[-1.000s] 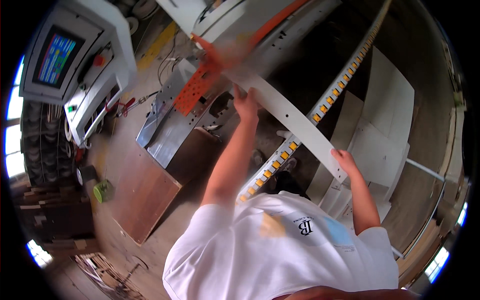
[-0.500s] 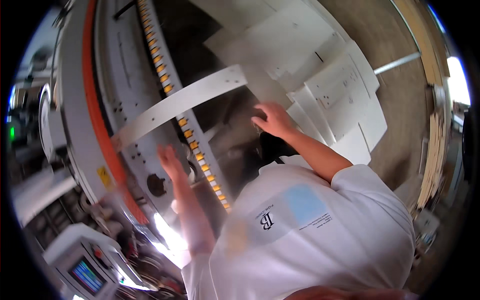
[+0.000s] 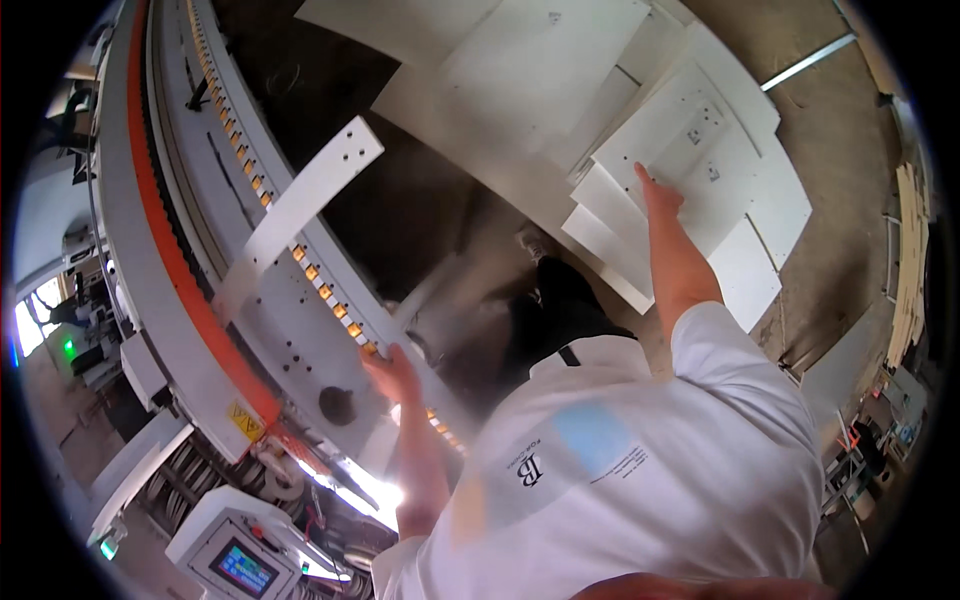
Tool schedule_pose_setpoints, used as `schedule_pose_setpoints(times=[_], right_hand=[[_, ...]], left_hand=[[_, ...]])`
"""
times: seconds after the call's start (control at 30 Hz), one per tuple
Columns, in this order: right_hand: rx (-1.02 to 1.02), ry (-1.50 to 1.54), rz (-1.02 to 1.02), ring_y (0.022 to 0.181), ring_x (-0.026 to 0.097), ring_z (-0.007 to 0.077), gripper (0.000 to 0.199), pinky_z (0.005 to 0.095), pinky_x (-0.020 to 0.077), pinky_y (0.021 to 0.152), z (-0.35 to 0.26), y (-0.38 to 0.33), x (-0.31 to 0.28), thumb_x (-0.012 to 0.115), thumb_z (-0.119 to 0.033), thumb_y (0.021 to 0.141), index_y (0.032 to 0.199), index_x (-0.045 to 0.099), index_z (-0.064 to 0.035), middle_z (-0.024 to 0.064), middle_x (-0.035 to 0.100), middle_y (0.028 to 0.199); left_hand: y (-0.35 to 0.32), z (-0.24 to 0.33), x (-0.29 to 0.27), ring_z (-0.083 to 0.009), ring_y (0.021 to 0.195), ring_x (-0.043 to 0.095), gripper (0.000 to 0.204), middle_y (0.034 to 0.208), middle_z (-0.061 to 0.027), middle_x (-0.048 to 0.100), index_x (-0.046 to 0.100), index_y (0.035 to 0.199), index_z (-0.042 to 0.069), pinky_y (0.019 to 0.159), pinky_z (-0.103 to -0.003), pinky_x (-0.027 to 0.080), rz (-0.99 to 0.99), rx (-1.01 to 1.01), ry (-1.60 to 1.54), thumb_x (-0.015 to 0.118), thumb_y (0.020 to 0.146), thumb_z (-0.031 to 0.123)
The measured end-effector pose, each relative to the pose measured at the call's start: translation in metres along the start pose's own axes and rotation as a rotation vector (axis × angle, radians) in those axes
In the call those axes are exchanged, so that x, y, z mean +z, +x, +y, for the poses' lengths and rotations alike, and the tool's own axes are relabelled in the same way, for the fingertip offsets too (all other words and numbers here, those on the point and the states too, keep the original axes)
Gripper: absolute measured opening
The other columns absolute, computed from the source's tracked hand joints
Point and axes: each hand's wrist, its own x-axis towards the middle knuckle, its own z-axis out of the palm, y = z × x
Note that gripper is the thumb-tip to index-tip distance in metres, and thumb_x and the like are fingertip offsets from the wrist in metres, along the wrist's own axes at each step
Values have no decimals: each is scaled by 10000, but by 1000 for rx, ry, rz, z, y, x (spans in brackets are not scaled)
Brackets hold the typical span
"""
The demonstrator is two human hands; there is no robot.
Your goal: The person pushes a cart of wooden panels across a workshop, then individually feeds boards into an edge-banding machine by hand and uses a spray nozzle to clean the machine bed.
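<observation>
A narrow white panel strip (image 3: 318, 195) lies across the roller track (image 3: 318, 283) of a long machine. Its far end juts past the track, and its other end meets the orange beam (image 3: 190, 265). At the near part of the track, my left hand (image 3: 392, 374) rests by the rollers with its fingers apart and holds nothing. My right arm reaches out to the right, where my right hand (image 3: 660, 194) touches the top white panel (image 3: 690, 150) of a stack, forefinger stretched out. Small drilled holes dot that panel. Nothing is gripped in this hand.
Larger white boards (image 3: 540, 75) lie under and beyond the stack. A control box with a lit screen (image 3: 243, 567) stands at lower left, close to a bright lamp glow (image 3: 372, 492). Upright boards (image 3: 908, 265) lean at the far right, over a brown floor (image 3: 815, 150).
My right hand has moved out from in front of my body onto the stacked panels. My left hand has come down beside the rollers. The view has swung round, shifting the strip leftward.
</observation>
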Motion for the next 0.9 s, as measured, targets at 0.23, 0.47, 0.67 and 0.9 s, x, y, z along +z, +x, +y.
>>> schedule_pose_setpoints(times=[0.23,0.47,0.67,0.9], right_hand=[[-11,100,77,1156,593,310,1099,426,536,917,-3,-22,14,864,-541,659,1398,401,128,211,545,1298],[-371,475,-266,970,628,197,783,332,555,728,45,-75,21,879,-316,706,1268,461,35,130,614,1117],[-867,32,-677,1044,632,294,984,394,523,926,-2,-255,-11,842,-313,679,1423,327,72,199,597,1217],[-1491,-358,-948,1162,595,355,981,448,510,957,-19,-436,20,904,-310,671,1424,361,7,238,541,1308]], left_hand=[[-5,23,-6,-407,1338,495,746,1529,-203,430,296,1548,63,1057,-494,450,27,-72,23,607,935,352],[-5,21,-2,-429,1364,442,798,1496,-225,455,351,1518,20,1102,-523,403,238,238,195,699,840,254],[-46,72,6,-279,1249,590,615,1428,-162,568,475,1467,8,1058,-395,463,-232,208,-488,715,942,222],[-87,89,-56,-183,1048,666,451,1138,-120,702,514,1344,-22,901,-323,536,-303,-127,-1225,701,975,160]])
